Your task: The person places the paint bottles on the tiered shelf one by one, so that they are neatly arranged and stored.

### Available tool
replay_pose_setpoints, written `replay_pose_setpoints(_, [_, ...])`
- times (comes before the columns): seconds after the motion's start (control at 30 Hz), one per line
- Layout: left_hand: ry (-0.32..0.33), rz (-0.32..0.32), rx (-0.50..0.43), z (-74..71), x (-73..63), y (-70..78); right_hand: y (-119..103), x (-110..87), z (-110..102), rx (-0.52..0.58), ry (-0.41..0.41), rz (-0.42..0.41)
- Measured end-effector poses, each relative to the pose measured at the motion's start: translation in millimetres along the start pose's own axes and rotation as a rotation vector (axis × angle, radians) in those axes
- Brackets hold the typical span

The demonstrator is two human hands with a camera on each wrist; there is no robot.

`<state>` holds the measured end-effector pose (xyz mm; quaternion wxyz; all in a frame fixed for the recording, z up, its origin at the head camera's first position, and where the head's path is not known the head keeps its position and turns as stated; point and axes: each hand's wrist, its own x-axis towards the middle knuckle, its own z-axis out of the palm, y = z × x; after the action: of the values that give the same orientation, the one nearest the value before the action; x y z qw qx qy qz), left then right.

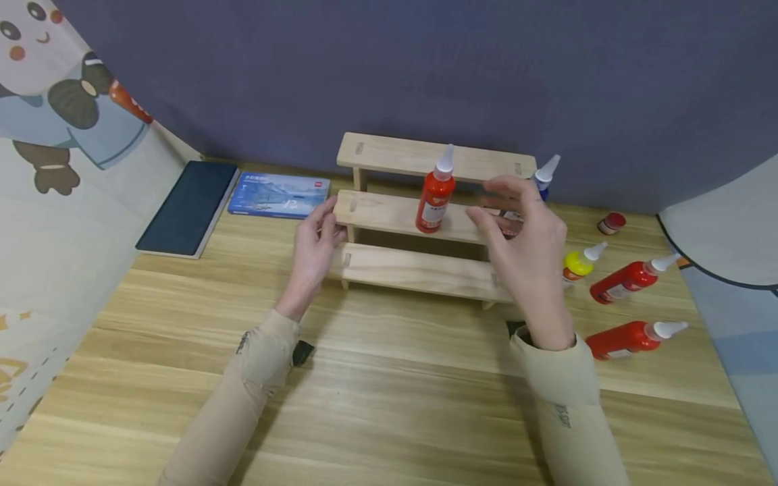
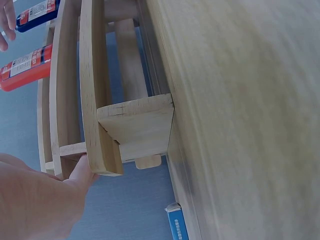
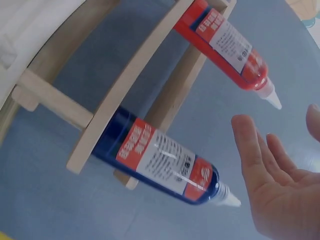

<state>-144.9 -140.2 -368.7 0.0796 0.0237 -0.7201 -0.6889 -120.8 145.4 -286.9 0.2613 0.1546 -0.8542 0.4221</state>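
Observation:
A three-tier wooden rack point(image 1: 419, 266) stands on the table against the blue-grey backdrop. My left hand point(image 1: 313, 243) holds the left end of its middle board, thumb and fingers at the wood; the left wrist view shows this hand point(image 2: 40, 200) partly hidden behind the boards. On the middle board a red paint bottle point(image 1: 435, 202) stands upright with a white nozzle. Farther right on that board is a blue paint bottle point(image 3: 155, 157), mostly hidden by my right hand point(image 1: 529, 236) in the head view. The right hand's fingers are spread near the blue bottle's nozzle, apart from it and holding nothing.
Right of the rack stand a yellow bottle point(image 1: 576, 265), a red bottle point(image 1: 626, 282), another red bottle point(image 1: 625, 339) and a small red-lidded jar point(image 1: 610, 223). At left lie a blue flat box point(image 1: 279, 194) and a dark notebook point(image 1: 187, 208).

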Motion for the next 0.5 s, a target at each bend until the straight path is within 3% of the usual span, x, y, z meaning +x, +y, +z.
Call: replay_pose_setpoints(0.5, [-0.001,-0.006,0.002,-0.6,0.5,0.1,1,-11.6,-25,0.045,0.032,0.013])
